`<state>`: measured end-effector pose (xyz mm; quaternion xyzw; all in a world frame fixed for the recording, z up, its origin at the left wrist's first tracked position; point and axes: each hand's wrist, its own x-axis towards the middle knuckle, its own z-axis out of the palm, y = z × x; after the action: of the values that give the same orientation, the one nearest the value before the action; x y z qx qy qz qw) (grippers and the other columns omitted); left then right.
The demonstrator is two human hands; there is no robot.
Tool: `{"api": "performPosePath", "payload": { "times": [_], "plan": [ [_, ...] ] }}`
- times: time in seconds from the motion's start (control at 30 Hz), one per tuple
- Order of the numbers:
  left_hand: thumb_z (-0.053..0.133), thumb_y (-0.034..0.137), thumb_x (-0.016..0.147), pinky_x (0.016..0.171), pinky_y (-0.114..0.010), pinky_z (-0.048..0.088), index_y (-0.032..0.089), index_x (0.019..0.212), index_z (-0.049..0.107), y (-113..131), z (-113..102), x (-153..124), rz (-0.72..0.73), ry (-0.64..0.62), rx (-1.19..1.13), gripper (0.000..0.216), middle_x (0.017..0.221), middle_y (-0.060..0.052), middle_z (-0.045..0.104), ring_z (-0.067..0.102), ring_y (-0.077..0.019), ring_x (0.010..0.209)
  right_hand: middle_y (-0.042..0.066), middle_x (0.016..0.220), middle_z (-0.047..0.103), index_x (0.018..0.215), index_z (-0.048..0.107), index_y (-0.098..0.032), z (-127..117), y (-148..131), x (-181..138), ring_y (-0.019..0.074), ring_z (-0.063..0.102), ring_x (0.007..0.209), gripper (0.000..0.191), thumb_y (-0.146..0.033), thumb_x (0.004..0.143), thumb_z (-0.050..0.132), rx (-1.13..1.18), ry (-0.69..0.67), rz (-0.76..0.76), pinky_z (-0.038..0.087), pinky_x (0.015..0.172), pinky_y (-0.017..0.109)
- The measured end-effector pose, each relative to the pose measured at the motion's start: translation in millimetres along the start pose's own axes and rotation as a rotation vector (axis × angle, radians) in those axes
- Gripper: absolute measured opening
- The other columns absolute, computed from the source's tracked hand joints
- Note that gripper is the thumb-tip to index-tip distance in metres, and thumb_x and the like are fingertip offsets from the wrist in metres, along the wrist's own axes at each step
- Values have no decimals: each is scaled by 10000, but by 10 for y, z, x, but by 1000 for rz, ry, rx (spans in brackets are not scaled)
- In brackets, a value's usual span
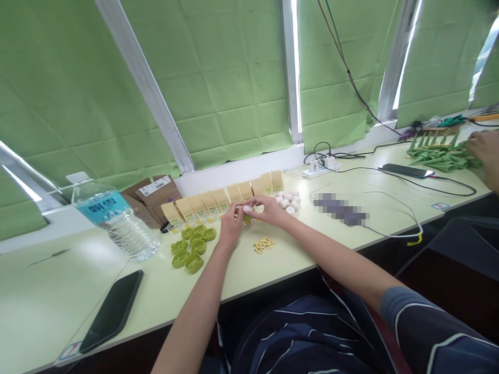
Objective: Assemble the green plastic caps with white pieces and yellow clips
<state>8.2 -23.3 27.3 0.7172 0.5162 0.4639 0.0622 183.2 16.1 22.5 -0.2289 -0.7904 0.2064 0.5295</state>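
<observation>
My left hand [232, 224] and my right hand [268, 210] meet above the table, fingertips pinched together on a small pinkish-white rounded piece [247, 209]. Fingers partly hide it, so its full shape does not show. Similar pale rounded pieces [289, 201] lie in a group just right of my right hand. Left of my left hand, several olive-green cup-shaped pieces [194, 247] sit close together. A small pile of yellow loop-shaped pieces [264, 245] lies nearer to me. Behind my hands stands a row of clear packs with tan card tops [206, 204].
At left are a large water bottle [117, 218], a black phone [113, 311] and a cardboard box [150, 200]. Rightward lie a power strip [322, 169], cables, a second phone [406, 170] and green cone-shaped pieces [442, 156] beside another person's hand [485, 150].
</observation>
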Motion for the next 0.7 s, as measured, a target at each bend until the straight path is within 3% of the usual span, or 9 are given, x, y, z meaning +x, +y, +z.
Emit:
{"api": "performPosePath", "payload": {
  "times": [0.7],
  "plan": [
    [402, 336, 967, 771, -311, 464, 200, 1080, 589, -60, 60, 2, 41, 31, 38, 257, 852, -45, 698, 640, -187, 777, 37, 954, 737, 1039, 753, -211, 65, 78, 15, 160, 665, 865, 257, -273, 791, 720, 43, 35, -42, 551, 830, 302]
  ]
}}
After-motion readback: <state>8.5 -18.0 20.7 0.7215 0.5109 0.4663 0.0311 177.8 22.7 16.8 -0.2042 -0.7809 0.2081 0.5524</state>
